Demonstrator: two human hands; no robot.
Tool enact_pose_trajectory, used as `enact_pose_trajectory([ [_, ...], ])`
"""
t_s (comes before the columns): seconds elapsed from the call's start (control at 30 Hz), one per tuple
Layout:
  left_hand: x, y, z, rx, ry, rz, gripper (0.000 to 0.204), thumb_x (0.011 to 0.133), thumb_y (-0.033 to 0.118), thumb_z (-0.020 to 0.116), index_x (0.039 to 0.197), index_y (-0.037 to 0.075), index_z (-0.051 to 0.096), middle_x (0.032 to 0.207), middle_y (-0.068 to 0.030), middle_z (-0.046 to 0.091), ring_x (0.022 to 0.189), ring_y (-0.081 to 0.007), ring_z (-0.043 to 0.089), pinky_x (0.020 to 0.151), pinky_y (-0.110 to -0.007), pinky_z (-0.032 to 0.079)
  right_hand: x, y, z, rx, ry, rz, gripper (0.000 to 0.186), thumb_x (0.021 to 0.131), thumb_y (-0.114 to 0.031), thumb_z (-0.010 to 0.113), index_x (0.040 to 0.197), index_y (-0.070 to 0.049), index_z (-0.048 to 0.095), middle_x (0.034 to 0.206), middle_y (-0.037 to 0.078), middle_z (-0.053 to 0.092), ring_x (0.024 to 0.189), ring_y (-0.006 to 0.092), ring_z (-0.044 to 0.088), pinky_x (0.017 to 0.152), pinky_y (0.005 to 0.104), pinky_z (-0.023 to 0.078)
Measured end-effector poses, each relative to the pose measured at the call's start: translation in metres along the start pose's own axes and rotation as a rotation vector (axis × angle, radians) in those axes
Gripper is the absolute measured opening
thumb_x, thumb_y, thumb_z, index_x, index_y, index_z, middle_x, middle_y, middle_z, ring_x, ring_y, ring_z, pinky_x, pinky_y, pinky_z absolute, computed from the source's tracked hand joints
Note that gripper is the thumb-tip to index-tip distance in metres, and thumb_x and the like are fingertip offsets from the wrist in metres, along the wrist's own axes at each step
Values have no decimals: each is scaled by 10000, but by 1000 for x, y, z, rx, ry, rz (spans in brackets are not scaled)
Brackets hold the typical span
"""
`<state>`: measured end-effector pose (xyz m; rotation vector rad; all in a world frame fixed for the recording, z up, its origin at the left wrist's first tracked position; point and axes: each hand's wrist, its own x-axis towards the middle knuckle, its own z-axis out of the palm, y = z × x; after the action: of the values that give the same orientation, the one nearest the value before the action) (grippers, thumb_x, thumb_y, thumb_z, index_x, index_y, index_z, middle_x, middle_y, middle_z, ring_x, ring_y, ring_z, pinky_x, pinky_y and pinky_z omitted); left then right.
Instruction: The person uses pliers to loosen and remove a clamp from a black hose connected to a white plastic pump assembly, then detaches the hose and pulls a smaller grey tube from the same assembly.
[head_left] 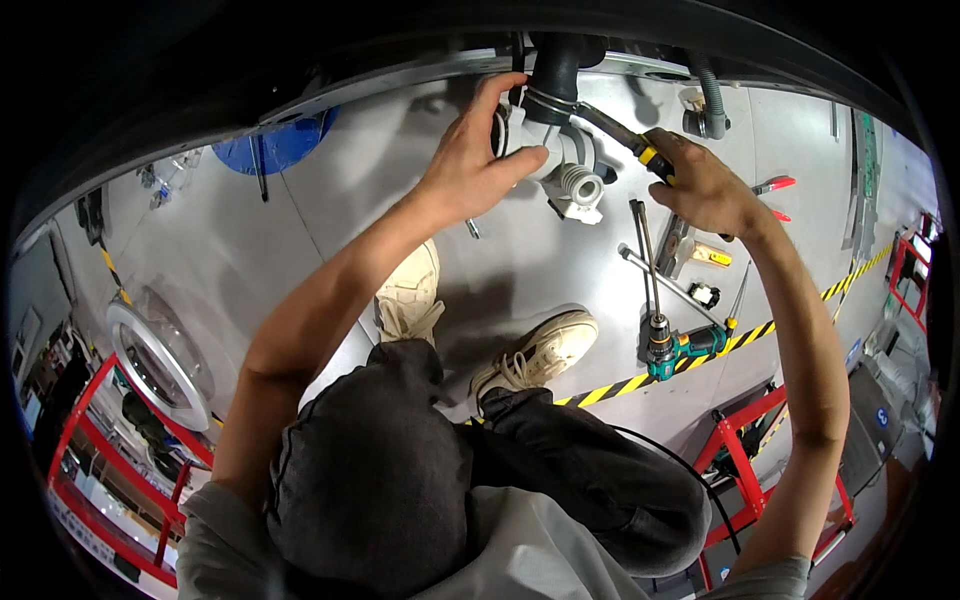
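Observation:
A black rubber hose (pixel 556 78) hangs from the dark housing at the top, with a metal wire clamp (pixel 548 100) around its lower end. Just below it is a white plastic pump (pixel 580 187) with a ribbed round port. My left hand (pixel 480 150) curls around the pump's left side, thumb across its front and index finger up beside the hose. In my right hand (pixel 705 185) is a pair of pliers (pixel 625 138) with black and yellow handles, its jaws at the clamp. Whether the jaws grip the clamp is too small to tell.
A teal cordless drill (pixel 672 348), a metal bar tool (pixel 680 280) and red-handled pliers (pixel 775 186) lie on the floor to the right. A grey corrugated hose (pixel 711 95) hangs at upper right. A round door (pixel 155 365) and red frames stand at the sides.

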<state>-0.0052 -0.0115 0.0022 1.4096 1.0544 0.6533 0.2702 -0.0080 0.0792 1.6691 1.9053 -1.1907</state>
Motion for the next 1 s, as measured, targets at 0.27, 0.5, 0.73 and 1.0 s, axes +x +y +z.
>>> enact_pose_trajectory([
  [0.27,4,-4,11,-78,9,-9,726,844,151,719,1469,84,354,1027,-87,594,763,-129,575,642,-269,470,-16,4,3,228,-22,-43,522,750,-108,605,1231,90,562,944,175,610,819,251,542,769,373,451],
  [0.5,2,-4,2,-89,-9,-39,719,832,131,721,1461,99,375,957,-56,584,620,-84,514,494,-246,397,-31,30,34,758,-77,59,452,840,-168,564,1240,42,570,929,93,646,845,162,619,797,289,481],
  [0.73,4,-1,5,-114,-9,-56,730,820,123,730,1466,117,388,965,-60,591,637,-94,527,500,-255,408,-56,69,83,1429,-91,115,464,844,-89,658,1265,55,522,1023,120,638,936,175,632,880,298,525],
  [1.0,3,-4,3,-84,-22,-66,746,835,117,710,1487,107,348,990,-61,608,656,-90,526,516,-242,415,-61,63,121,1388,74,307,366,899,-80,653,1240,21,567,1025,121,706,731,88,542,637,217,447],
])
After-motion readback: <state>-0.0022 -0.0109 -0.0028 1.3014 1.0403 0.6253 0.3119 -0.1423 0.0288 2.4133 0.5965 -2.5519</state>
